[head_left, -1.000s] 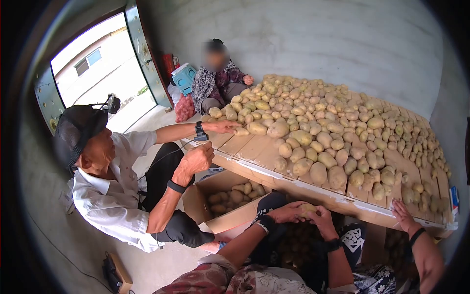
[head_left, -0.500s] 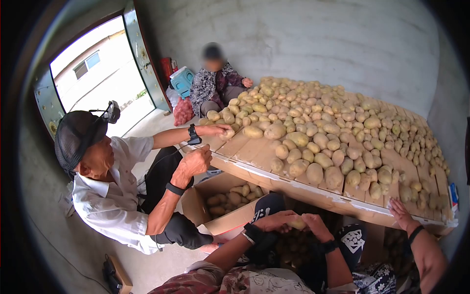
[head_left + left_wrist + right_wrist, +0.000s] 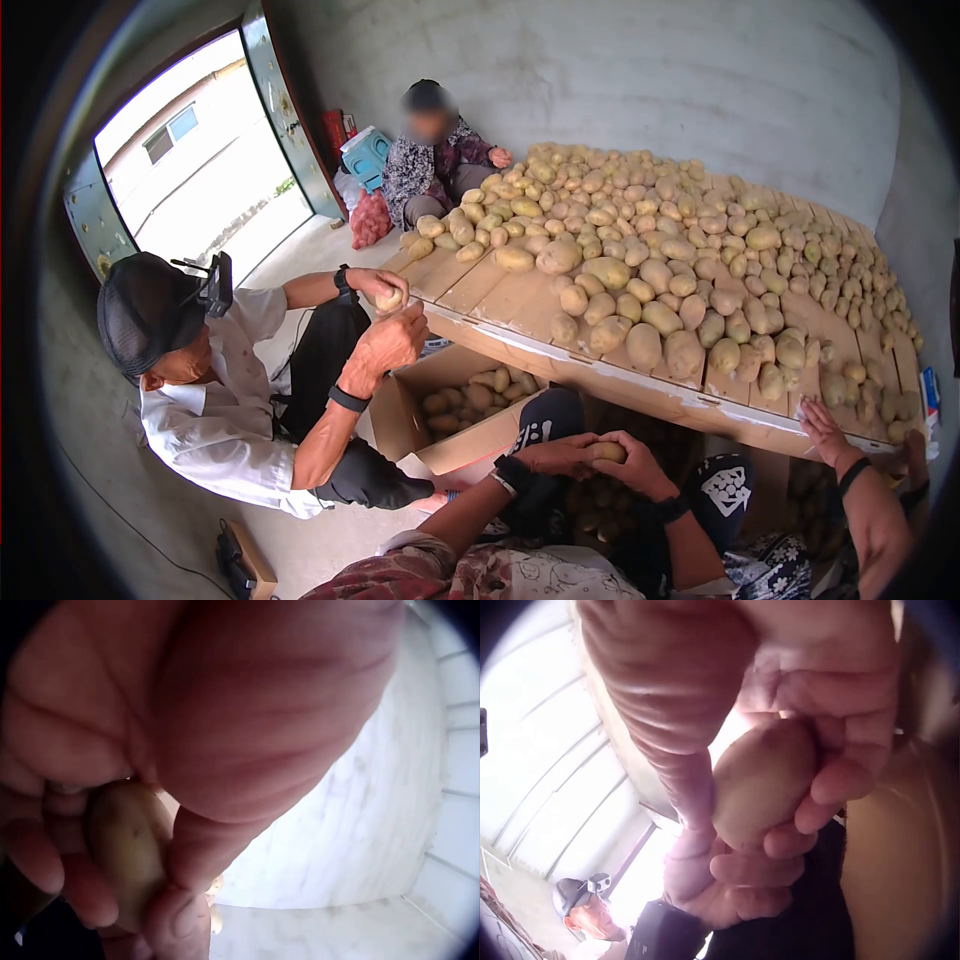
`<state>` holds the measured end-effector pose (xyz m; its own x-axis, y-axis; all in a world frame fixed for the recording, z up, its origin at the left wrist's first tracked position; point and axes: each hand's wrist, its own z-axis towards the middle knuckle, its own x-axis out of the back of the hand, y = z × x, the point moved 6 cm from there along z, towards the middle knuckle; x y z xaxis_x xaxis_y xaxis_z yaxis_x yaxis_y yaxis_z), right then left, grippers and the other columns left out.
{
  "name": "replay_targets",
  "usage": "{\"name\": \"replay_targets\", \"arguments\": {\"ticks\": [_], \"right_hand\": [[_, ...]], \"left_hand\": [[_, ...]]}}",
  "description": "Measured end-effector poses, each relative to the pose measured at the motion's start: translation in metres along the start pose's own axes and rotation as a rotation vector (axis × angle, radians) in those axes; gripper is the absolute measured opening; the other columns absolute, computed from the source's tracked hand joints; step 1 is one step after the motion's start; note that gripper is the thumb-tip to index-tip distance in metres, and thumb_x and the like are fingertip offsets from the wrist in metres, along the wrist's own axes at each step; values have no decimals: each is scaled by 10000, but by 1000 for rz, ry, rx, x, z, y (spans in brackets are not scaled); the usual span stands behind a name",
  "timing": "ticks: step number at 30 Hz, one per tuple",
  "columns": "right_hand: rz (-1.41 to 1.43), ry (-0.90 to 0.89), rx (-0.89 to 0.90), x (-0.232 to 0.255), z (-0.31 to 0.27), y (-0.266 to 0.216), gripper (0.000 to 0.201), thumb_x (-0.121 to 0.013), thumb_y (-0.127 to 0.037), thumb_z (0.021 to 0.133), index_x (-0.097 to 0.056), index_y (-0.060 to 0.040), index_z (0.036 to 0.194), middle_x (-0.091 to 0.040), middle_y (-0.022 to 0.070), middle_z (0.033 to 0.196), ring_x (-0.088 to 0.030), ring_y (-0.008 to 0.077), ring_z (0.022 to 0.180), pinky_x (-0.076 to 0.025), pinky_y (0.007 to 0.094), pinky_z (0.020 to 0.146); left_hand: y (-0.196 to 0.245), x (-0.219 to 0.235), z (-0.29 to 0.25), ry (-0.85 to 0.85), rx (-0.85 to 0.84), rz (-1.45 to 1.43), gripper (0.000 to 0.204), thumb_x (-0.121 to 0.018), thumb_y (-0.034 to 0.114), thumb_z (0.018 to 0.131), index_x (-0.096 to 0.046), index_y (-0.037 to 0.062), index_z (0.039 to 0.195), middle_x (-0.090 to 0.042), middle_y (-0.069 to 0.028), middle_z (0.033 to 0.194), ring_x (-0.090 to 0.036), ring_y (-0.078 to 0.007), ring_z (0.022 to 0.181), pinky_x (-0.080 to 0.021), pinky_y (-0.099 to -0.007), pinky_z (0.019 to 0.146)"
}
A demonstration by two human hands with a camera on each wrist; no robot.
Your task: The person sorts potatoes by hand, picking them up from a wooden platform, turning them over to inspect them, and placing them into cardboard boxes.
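Low in the head view, in front of the table edge, my left hand and right hand meet around one potato. The left wrist view has this yellowish potato gripped between my left thumb and curled fingers. From the right wrist, the smooth potato shows with my right fingers bent round one side and the thumb along the other. Fingers of my left hand lie against its lower end. Beneath my hands, partly in shadow, more potatoes lie between my knees.
Many potatoes cover a low cardboard-topped table. At left, a person in a white shirt holds a potato beside a cardboard box of potatoes. Another person sits behind. A neighbour's hand rests on the table's right edge.
My hands stay around the potato, which shifts slightly between them. The person at left has drawn a potato off the table edge towards the other hand. Another hand appears at far right.
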<state>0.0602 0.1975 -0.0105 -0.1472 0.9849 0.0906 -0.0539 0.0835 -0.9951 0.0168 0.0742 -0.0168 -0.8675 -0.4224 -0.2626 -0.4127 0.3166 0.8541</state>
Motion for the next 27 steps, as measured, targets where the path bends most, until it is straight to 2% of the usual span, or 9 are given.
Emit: {"name": "replay_targets", "arguments": {"ticks": [3,5,11,15,17,21,23,25,27], "right_hand": [[-181,89,50,4,-3,0,550,-792,-302,688,-530,-25,1084,-616,88,938,-574,134,859,-474,281,793],[-257,115,-32,7,-3,-1,554,-800,-336,655,-527,-33,1031,-616,124,900,-602,183,841,-484,307,779],[-239,175,-20,-2,2,-4,569,-795,-358,643,-541,-49,1048,-641,155,944,-649,274,871,-502,345,769],[-263,140,-19,6,2,-10,511,-776,-342,667,-572,-55,1038,-649,140,957,-652,279,878,-506,348,768],[-281,163,-9,20,1,-8,448,-753,-313,694,-594,-53,1023,-649,139,942,-650,277,872,-504,341,770],[-351,204,-48,30,-8,11,423,-734,-293,712,-594,-51,1028,-645,146,934,-648,275,863,-504,344,766],[-362,131,-83,29,-16,31,437,-732,-287,704,-591,-33,1031,-639,157,947,-638,294,877,-500,359,772],[-384,237,25,35,-18,28,403,-692,-252,734,-584,-4,1033,-628,175,1001,-612,336,929,-492,371,795],[-378,325,18,44,-19,26,360,-685,-241,752,-596,1,1003,-634,179,954,-628,303,880,-499,354,774]], "left_hand": [[-10,3,7,-63,12,29,428,-530,323,938,-374,115,1279,-486,10,996,-501,-71,868,-442,-232,739],[-11,6,10,-86,24,-7,448,-525,284,942,-338,107,1309,-484,-10,1079,-510,-84,933,-461,-244,778],[-17,12,15,-83,-8,-33,515,-537,277,931,-294,100,1350,-469,-66,1144,-523,-122,985,-489,-260,794],[-3,7,7,-106,-10,38,543,-541,290,929,-279,114,1371,-421,-85,1257,-506,-168,1091,-471,-308,871],[4,4,1,-139,25,-279,577,-541,305,930,-250,138,1400,-381,-68,1346,-417,-188,1223,-384,-383,981],[5,10,-2,-137,17,-234,613,-567,340,910,-259,151,1406,-318,-87,1424,-352,-223,1297,-323,-422,1027],[4,9,1,-135,26,-239,626,-579,338,902,-263,150,1409,-306,-89,1438,-334,-235,1315,-314,-421,1033],[5,7,2,-122,30,-235,589,-551,304,918,-274,124,1405,-315,-113,1436,-341,-254,1315,-300,-431,1042],[8,2,3,-166,19,-252,588,-544,309,923,-271,108,1404,-339,-147,1415,-372,-278,1290,-344,-419,1022]]}}
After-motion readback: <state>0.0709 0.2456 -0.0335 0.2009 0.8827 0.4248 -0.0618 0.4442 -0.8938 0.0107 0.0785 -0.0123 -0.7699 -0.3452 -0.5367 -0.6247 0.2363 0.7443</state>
